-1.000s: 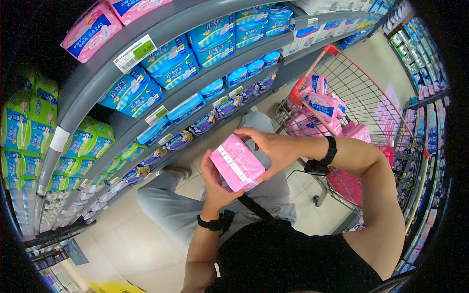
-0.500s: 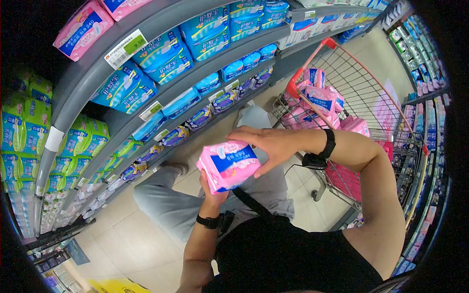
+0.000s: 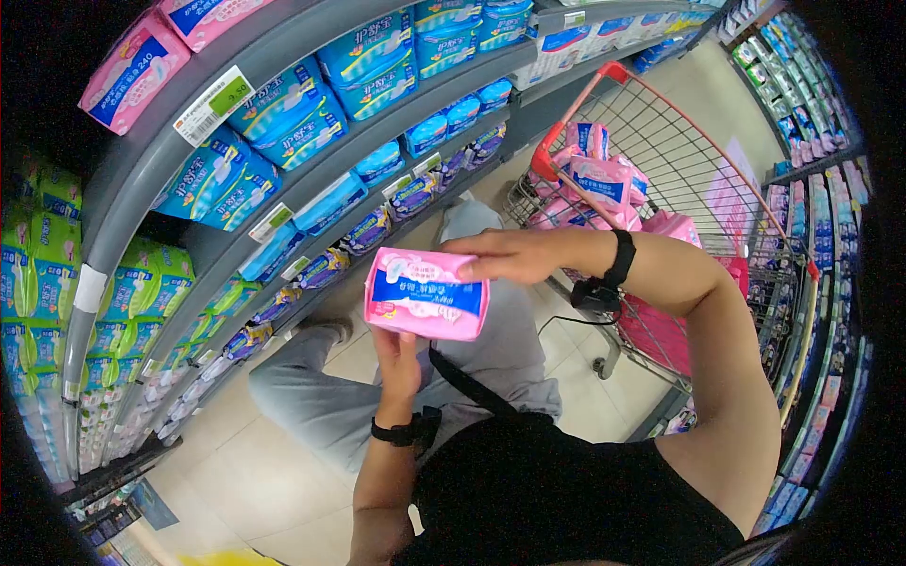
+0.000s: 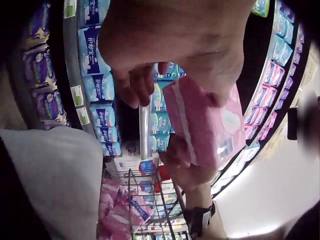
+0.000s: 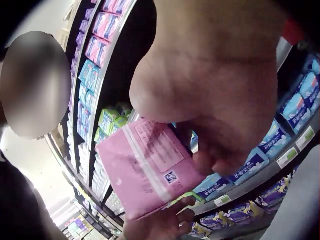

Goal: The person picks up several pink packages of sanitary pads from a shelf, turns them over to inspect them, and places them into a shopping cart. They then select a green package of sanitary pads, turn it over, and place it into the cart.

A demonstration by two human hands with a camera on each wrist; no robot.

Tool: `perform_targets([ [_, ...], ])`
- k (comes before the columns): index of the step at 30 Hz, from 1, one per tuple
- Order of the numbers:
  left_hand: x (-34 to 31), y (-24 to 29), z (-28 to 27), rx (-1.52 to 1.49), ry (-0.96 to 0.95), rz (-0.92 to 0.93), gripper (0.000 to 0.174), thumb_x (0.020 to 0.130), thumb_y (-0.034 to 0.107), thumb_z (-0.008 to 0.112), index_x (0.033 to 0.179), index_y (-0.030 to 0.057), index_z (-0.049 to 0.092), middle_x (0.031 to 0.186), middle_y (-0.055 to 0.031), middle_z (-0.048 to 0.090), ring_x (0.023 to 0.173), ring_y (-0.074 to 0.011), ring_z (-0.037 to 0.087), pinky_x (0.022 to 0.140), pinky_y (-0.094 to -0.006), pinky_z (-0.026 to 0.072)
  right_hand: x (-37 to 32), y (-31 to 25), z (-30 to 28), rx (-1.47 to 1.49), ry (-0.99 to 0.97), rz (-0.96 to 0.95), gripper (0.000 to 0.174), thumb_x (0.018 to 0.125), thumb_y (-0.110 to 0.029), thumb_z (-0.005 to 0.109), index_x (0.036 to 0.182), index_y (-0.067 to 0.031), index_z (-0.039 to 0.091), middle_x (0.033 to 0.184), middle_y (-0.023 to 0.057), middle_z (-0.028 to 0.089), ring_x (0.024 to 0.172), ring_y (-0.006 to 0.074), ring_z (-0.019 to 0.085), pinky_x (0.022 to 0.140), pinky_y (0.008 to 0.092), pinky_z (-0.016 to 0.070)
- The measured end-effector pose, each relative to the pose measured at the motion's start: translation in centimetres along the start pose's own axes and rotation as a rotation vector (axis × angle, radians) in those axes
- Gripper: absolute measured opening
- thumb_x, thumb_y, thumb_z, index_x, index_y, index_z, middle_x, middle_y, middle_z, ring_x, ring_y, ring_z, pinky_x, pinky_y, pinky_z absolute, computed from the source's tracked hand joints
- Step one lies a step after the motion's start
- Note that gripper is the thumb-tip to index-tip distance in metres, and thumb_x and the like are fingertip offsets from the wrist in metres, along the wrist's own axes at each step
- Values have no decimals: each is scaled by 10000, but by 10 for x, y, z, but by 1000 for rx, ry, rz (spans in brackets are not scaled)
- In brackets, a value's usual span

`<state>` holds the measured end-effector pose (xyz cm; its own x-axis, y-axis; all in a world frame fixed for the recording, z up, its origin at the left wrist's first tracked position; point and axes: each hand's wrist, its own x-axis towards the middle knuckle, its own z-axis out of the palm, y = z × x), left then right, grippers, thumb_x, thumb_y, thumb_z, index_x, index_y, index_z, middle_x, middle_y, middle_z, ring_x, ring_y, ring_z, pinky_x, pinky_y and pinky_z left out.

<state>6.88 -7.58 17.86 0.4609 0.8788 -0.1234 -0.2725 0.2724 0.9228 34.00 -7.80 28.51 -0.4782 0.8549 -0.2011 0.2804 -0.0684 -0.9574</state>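
Observation:
In the head view, a pink pack of sanitary pads (image 3: pixel 425 297) is held before my lap, its blue-labelled front toward the head camera. My right hand (image 3: pixel 524 255) grips its right end, thumb on the printed front. My left hand (image 3: pixel 398 363) holds it at the lower edge, with its other fingers partly hidden behind the pack. The right wrist view shows the pack's back (image 5: pixel 147 167), which has a pale strip and a small square code. My left thumb presses the pack (image 4: pixel 200 130) in the left wrist view.
A wire shopping cart (image 3: pixel 694 156) with a red handle stands at right, holding several pink packs (image 3: pixel 599 184). Curved shelves (image 3: pixel 283 203) on the left carry blue packs (image 3: pixel 283 108), green packs (image 3: pixel 142 292) and purple packs (image 3: pixel 363 231). Pale floor tiles (image 3: pixel 245 453) lie below.
The pack has been turned over from its plain, strip-marked side to its printed front, then levelled and shifted slightly left. Both hands have changed their hold on it.

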Motion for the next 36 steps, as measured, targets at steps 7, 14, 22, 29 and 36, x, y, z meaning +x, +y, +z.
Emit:
perform_targets([
  [7,-9,22,-8,-12,-109,56,956,883,340,720,1547,3,120,1485,-154,360,1359,-249,393,1135,-386,312,4,20,2,393,-228,227,667,1048,-587,249,1257,-20,532,849,59,636,740,147,639,688,287,526],
  [14,-1,14,-6,-182,9,-59,695,978,378,573,1491,3,292,1421,-135,479,1311,-246,485,1106,-405,386,0,-10,-10,-140,-136,83,929,945,-594,563,1541,-2,164,1259,197,573,1002,240,639,913,397,521],
  [22,6,32,2,102,-198,-142,484,1031,394,490,1291,-12,529,1165,-76,604,1089,-139,528,961,-299,419,1,-17,6,-422,-178,-174,1470,483,-295,983,1560,-42,15,1592,215,196,1379,347,413,1066,430,427],
  [29,-4,16,5,16,-252,-213,676,1008,505,500,1373,-61,446,1285,-118,552,1228,-185,491,1048,-321,375,-1,-29,9,-253,-242,-90,1386,540,-226,935,1568,-60,21,1413,217,487,1286,357,517,1072,411,411],
  [36,7,35,5,125,-348,12,1296,637,583,870,1518,-43,154,1499,-188,348,1392,-291,381,1143,-413,309,0,-27,8,-428,-49,-151,1310,567,-315,914,1552,-36,97,1382,238,486,1257,383,522,1061,421,419],
])
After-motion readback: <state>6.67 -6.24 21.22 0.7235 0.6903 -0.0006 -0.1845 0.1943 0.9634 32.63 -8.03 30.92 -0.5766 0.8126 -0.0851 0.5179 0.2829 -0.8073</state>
